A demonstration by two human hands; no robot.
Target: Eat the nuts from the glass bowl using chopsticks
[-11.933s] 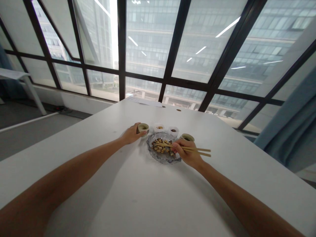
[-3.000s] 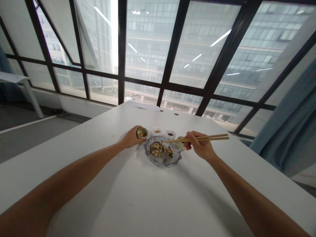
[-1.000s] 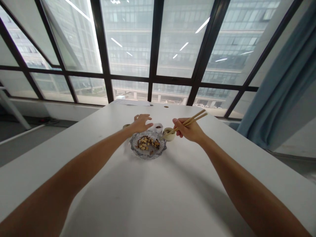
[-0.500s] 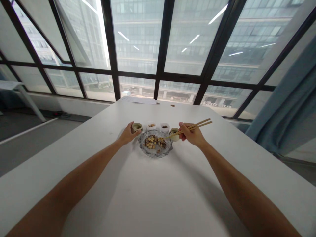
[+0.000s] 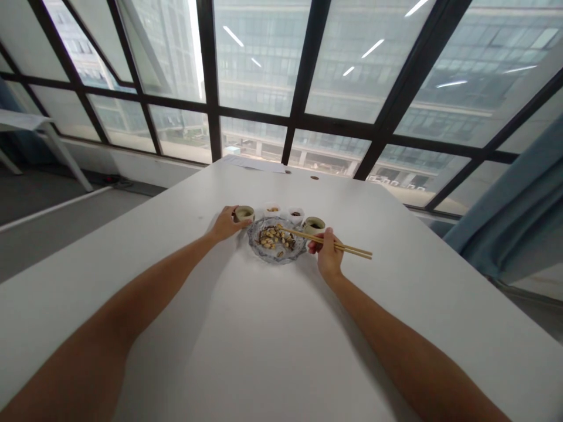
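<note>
My left hand is closed around the side of a small greenish cup standing on the table. In my right hand is a pair of wooden chopsticks, held nearly level. Their tips reach over a clear glass plate with a scalloped rim, close to a heap of mixed nuts or seeds, pale and dark striped. Whether the tips pinch a piece I cannot tell. Another greenish cup, dark inside, stands just beyond my right hand.
Behind the plate stand a white cup with yellowish pieces and another white cup with dark contents. Papers lie at the far edge of the white table, before the windows. A blue curtain hangs at the right.
My right hand has come nearer and turned, so the chopsticks' back ends now point down to the right. Their tips have shifted leftward over the plate. My left hand stays at the cup.
</note>
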